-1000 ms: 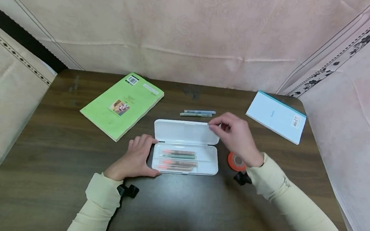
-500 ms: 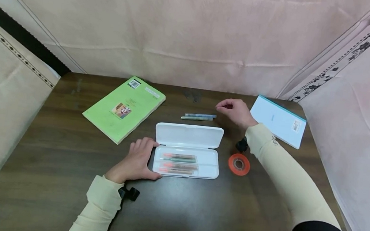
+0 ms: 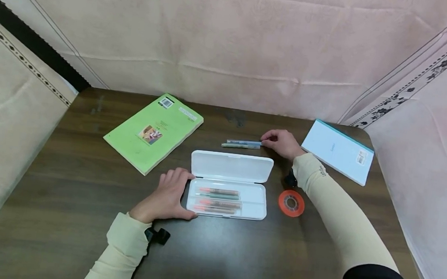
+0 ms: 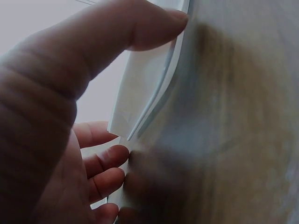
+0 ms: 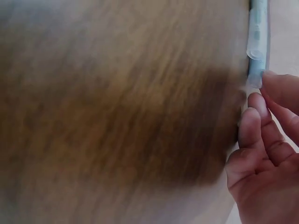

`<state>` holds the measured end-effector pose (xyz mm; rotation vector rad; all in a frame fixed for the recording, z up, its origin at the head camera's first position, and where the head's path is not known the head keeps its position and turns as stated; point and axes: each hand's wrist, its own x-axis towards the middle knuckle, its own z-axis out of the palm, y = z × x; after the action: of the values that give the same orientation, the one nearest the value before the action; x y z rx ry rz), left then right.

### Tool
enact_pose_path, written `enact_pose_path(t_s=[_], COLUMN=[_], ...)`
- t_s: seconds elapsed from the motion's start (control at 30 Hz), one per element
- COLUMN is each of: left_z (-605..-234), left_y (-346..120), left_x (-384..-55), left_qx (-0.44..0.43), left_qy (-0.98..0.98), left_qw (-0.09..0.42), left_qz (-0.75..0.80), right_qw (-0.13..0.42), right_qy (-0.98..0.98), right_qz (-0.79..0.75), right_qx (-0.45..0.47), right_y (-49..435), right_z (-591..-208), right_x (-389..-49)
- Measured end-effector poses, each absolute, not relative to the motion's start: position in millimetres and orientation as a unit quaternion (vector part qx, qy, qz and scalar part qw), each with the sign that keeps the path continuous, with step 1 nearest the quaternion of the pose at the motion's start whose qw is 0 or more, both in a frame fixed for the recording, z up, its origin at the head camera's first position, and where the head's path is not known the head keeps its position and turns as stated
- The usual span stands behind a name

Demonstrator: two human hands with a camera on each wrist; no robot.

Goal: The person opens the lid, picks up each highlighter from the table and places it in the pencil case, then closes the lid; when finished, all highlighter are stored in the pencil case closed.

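A white pencil case [image 3: 254, 202] lies with its lid [image 3: 231, 167] folded back; several pens [image 3: 218, 203] with pinkish and green parts lie inside. My left hand [image 3: 168, 194] grips its left end, thumb at the front edge and index finger near the hinge. In the left wrist view, the thumb [image 4: 154, 28] presses the case's edge [image 4: 163, 79]. Behind the lid lie a blue pen [image 3: 243, 142] and a greenish pen [image 3: 240, 146], side by side. My right hand [image 3: 283, 144] pinches the blue pen's right end; the right wrist view shows the fingertips at that end [image 5: 256, 80].
An orange tape roll [image 3: 291, 203] lies right of the case. A green book [image 3: 154, 133] lies at the back left, a light blue notebook [image 3: 338, 151] at the back right. Pale cloth [image 3: 231, 47] hangs behind the brown table [image 3: 205, 262] and at both sides.
My right hand has left the lid's right corner, moved back past it, then come down to the blue pen's end. My left hand stays on the case.
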<state>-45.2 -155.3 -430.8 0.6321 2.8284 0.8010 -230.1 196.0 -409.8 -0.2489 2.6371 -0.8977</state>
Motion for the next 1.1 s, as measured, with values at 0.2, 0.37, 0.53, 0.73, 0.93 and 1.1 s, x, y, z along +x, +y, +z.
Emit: enact_pose_path(t_s=[0.2, 0.37, 0.53, 0.73, 0.93, 1.1], left_z=[-429.9, -429.1, -428.7, -429.1, -429.8, -430.2], left_y=[-155.8, -155.8, -155.3, -154.6, -155.1, -156.0], left_x=[-44.8, -44.2, -44.1, -44.7, -45.3, -46.0], left_qx=[0.21, 0.209, 0.208, 0.209, 0.207, 0.21], left_qy=[0.938, 0.938, 0.939, 0.939, 0.939, 0.938], left_qw=[0.067, 0.069, 0.07, 0.07, 0.077, 0.074], left_qz=[0.267, 0.268, 0.266, 0.263, 0.265, 0.266], right_qw=[0.169, 0.168, 0.161, 0.15, 0.119, 0.083], right_qy=[0.933, 0.934, 0.936, 0.939, 0.936, 0.931], right_qz=[-0.301, -0.297, -0.291, -0.287, -0.306, -0.322], right_qx=[-0.1, -0.105, -0.113, -0.119, -0.125, -0.151], right_y=[193.4, 192.5, 193.1, 195.9, 194.9, 186.9], right_z=[-408.4, -408.9, -410.4, -406.4, -384.2, -351.9], right_x=[-229.3, -229.0, -228.6, -225.0, -214.0, -191.3])
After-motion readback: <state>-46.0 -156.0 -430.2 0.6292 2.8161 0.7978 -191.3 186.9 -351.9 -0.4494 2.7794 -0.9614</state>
